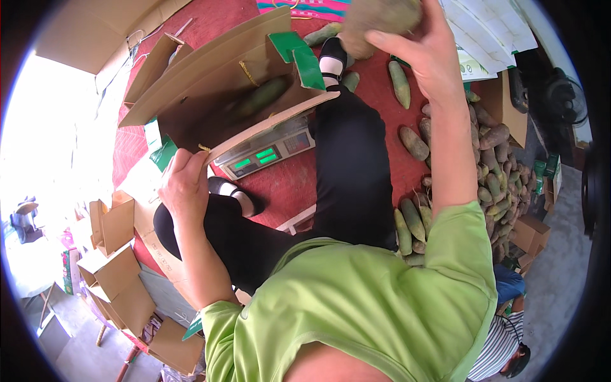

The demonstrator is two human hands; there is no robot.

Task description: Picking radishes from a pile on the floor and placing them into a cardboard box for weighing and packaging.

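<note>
Red mat (283, 198) underfoot, radish heap (496, 167) along its right edge, plenty unboxed; here's the open carton (203, 73), left hand (184, 181) pinching its near rim; right hand (429, 54) grasps a big root (385, 20) towards the mat's far edge, top cropped; one green radish (267, 94) shows inside, carton's bottom murky

No words or digits can be clearly read: green displays (256, 158) are lit on the scale (286, 151), and tiny print is borne by the pink sheet (321, 7).

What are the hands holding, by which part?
Right hand: large brown root, by its near right side. Left hand: cardboard box, by its near left corner.
</note>
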